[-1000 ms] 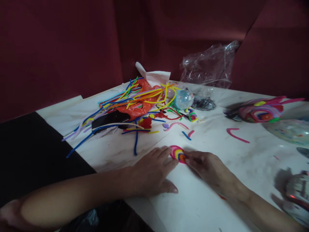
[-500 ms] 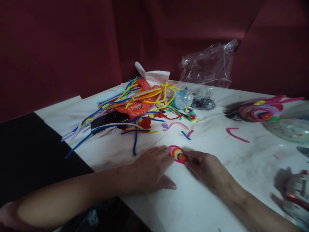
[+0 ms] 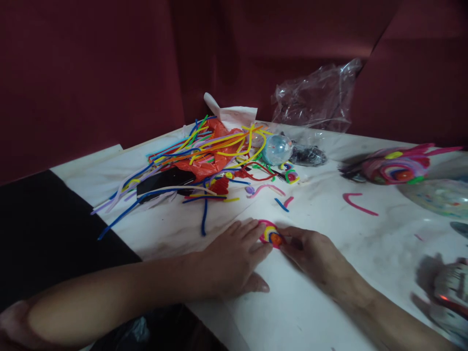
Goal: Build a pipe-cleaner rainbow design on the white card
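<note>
A small round piece [image 3: 271, 233] of coiled pink, yellow, blue and orange strands lies flat on the white table [image 3: 292, 312]. My left hand [image 3: 234, 258] rests with its fingers spread, the fingertips touching the piece's left edge. On the opposite edge, my right hand [image 3: 310, 251] pinches the piece between thumb and forefinger. Short blue and pink strips [image 3: 282, 204] lie just beyond it.
Behind my left hand is a heap of coloured strands [image 3: 215, 146] with a black packet [image 3: 164, 184]. Farther back stand a clear ball [image 3: 278, 149] and a plastic bag [image 3: 316, 100]. A coiled pink figure [image 3: 395, 165] sits at right.
My left hand has shifted slightly to the right, and its fingers now cover more of the round piece's left side. My right hand keeps its pinch.
</note>
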Demonstrator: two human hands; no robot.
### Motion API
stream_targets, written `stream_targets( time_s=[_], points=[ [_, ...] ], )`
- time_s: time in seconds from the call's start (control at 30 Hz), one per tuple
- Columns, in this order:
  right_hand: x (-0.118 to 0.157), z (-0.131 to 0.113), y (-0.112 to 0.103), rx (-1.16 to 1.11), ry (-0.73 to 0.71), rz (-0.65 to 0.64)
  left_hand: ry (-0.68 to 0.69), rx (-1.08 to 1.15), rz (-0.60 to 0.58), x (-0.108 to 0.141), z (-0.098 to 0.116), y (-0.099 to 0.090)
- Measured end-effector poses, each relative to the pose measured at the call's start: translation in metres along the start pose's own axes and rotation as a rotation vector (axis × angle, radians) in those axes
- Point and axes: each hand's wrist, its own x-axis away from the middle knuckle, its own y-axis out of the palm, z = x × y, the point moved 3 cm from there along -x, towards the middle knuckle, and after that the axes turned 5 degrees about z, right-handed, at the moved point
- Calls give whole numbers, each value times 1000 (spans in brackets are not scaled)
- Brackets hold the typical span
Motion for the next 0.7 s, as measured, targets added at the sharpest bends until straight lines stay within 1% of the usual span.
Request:
stream_targets(
  time_s=[0.13, 0.27, 0.37, 0.47, 0.53, 0.57, 0.63, 0.7],
  points=[
    [-1, 0, 0, 11, 5, -4, -1, 92, -109, 1, -1, -3],
    [-1, 0, -1, 76, -6, 1, -17, 162, -125, -6, -10, -8],
    [0, 0, -1, 88, -20, 17, -12, 159, -147, -12, -18, -2],
    [1, 0, -1, 91, -4, 27, 6, 146, -172, -16, -23, 5],
    [1, 0, 0, 100, 6, 29, -17, 147, -155, -17, -26, 4],
    [1, -1, 0, 108, 13, 30, -40, 148, -129, -18, -29, 0],
    [1, -1, 0, 115, 23, 18, -95, 141, -49, -20, -34, -13],
    [1, -1, 0, 120, 26, 14, -108, 111, 20, -22, -38, -26]
  ],
)
